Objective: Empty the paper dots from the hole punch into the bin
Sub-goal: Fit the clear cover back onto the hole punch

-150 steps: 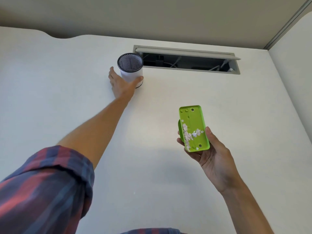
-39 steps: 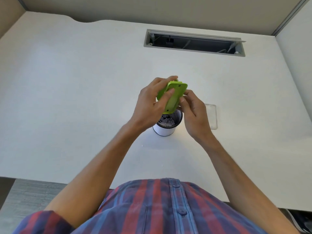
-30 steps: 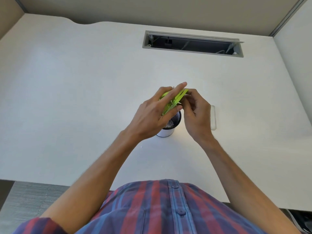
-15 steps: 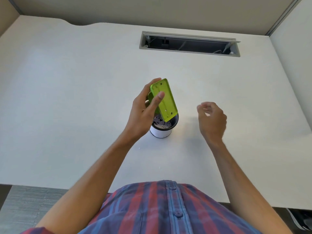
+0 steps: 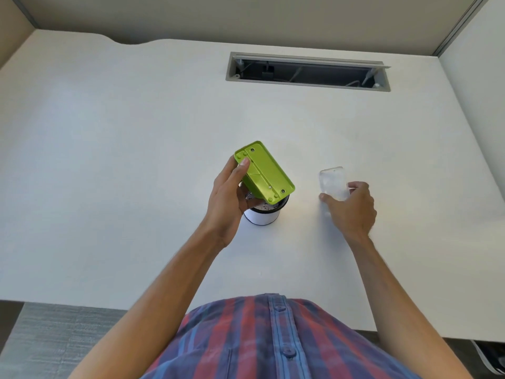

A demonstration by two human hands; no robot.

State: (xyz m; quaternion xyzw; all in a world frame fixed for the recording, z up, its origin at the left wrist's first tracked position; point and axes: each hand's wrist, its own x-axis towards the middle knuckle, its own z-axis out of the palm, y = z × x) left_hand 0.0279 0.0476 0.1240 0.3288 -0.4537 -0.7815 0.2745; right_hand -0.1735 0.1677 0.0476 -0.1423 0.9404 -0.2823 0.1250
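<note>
My left hand (image 5: 229,198) grips the green hole punch (image 5: 266,175), tilted with its open underside facing up, right above the small white bin (image 5: 263,214). White paper dots lie inside the bin, whose black rim is partly hidden by the punch. My right hand (image 5: 352,207) rests on the desk to the right, its fingers closed on the near end of the clear plastic base cover (image 5: 333,183) of the punch.
The white desk (image 5: 136,160) has a long open cable slot (image 5: 307,73) at the back. A partition wall rises on the right. The desk's front edge runs just ahead of my plaid shirt, with grey carpet below at the left.
My right hand left the punch, moved right and took hold of the clear cover on the desk. My left hand turned the punch so its underside faces up above the bin.
</note>
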